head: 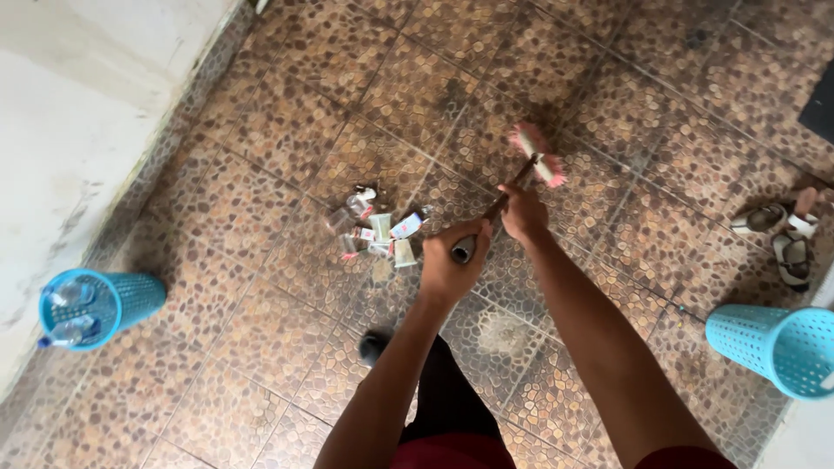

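Both hands grip the dark long-handled broom with pink bristles [537,156]. The left hand [452,260] has its fingers wrapped tight over the handle's top end; the right hand [523,213] is clamped lower down the shaft, nearer the head. The handle's long axis runs from the left hand toward about 1 o'clock, ending in the bristle head on the brown pebble-patterned tiled floor [287,122].

The small heap of crumpled wrappers and plastic litter [378,230] lies at about 9 o'clock from the bristles, just beside the left hand, at its 10 o'clock. The left hand is nearer to it.

A turquoise perforated plastic basket holding bottles [95,306] lies tipped at far left.
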